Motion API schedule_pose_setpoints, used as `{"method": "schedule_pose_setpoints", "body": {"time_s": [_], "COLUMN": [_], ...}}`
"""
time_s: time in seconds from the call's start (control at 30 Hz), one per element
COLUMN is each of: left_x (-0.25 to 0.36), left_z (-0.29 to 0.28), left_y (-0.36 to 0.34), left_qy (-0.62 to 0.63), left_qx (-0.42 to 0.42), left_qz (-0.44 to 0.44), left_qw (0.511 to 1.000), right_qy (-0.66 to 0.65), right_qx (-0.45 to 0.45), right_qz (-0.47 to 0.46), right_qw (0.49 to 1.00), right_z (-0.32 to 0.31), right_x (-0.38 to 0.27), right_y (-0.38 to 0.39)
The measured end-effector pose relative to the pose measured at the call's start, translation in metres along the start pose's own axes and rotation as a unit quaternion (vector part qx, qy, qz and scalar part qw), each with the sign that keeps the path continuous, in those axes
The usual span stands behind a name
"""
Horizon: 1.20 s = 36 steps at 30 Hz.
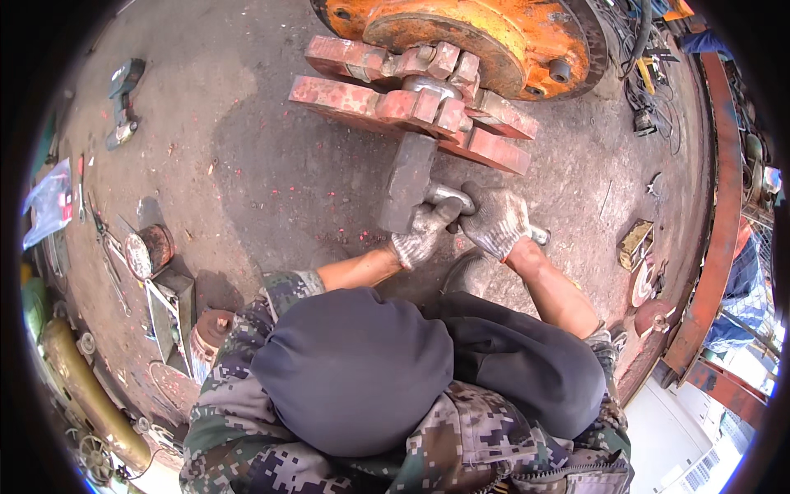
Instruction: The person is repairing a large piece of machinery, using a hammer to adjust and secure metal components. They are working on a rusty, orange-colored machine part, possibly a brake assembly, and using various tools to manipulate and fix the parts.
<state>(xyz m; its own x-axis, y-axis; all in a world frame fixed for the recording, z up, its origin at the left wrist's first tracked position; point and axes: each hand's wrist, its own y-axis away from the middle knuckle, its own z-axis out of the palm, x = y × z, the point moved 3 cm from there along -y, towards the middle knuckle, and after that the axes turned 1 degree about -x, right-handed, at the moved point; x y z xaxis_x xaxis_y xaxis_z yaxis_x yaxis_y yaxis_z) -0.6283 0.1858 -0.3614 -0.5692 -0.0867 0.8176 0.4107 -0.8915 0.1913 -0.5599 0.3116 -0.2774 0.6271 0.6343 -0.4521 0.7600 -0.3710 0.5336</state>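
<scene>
Both my hands wear grey knitted work gloves and grip a sledgehammer. My left hand (pixel 424 230) is closed on its metal handle just beside the dark, block-shaped head (pixel 403 185). My right hand (pixel 494 216) is wrapped round the same handle (pixel 539 235) farther right, with the handle's end poking out past it. The hammer head touches or overlaps, in this view, the lower edge of a red-painted steel assembly (pixel 350 103) with thick plates and square blocks. Behind that assembly is a large orange round housing (pixel 502 37) with bolt holes.
A power drill (pixel 123 103), a plastic bag (pixel 48 202), hand tools (pixel 107 247) and a metal box frame (pixel 169 325) lie at left. A long rusty steel beam (pixel 712 214) runs along the right, near tangled cables (pixel 646 90), small grinding tools (pixel 642 280) and blue fabric (pixel 732 313).
</scene>
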Motion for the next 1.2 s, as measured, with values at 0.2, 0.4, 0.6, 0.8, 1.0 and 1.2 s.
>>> {"method": "schedule_pose_setpoints", "body": {"time_s": [0.2,0.4,0.6,0.8,1.0,1.2], "left_x": [0.037,0.077,0.065,0.088,0.056,0.028], "left_z": [-0.006,-0.028,-0.041,-0.029,-0.052,-0.008], "left_y": [0.031,0.013,0.028,0.023,0.021,0.059], "left_qy": [-0.111,-0.147,-0.104,-0.163,-0.060,-0.162], "left_qx": [0.016,0.060,0.019,0.043,0.032,0.002], "left_qz": [0.063,0.112,0.025,0.039,-0.012,0.021], "left_qw": [0.992,0.981,0.994,0.985,0.998,0.987], "right_qy": [0.110,0.051,0.068,0.062,0.051,0.149], "right_qx": [0.036,0.036,0.027,0.067,0.054,-0.017], "right_qz": [-0.057,-0.133,-0.057,-0.144,-0.065,-0.087], "right_qw": [0.992,0.989,0.996,0.985,0.995,0.985], "right_z": [0.016,-0.010,0.002,0.002,0.013,0.028], "right_x": [-0.023,-0.056,-0.067,-0.048,-0.061,-0.014], "right_y": [0.022,-0.030,-0.013,-0.025,-0.027,0.025]}}
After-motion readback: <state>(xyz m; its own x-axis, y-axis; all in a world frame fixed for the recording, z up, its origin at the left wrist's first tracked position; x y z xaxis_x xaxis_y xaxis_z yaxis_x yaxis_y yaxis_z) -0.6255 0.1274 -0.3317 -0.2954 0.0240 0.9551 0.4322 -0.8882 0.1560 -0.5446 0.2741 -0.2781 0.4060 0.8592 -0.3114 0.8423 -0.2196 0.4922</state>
